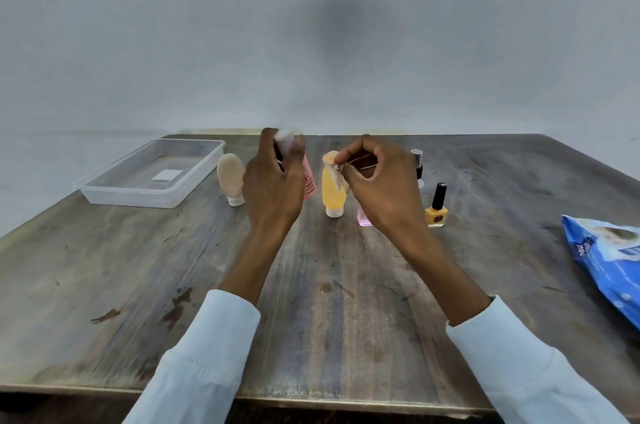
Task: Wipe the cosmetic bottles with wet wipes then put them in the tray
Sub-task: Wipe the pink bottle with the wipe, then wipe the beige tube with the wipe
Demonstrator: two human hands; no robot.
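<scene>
My left hand point(275, 181) is raised over the table and grips a small dark bottle point(279, 160) whose white top is blurred. My right hand point(375, 184) pinches a white wet wipe point(338, 176), which hangs in front of the upright yellow tube point(331, 196). A pink tube point(310, 183) shows partly behind my left hand. A beige tube point(230, 177) stands on its cap beside the clear plastic tray point(104, 189), which holds no bottles. A small pink glass bottle point(363, 218) peeks out under my right wrist.
An orange nail polish bottle point(437, 212) stands to the right of my right hand, and a silver-capped bottle point(417, 164) stands behind it. A blue wet wipes pack point(609, 257) lies at the table's right edge. A pale wall rises close behind the wooden table point(311, 302).
</scene>
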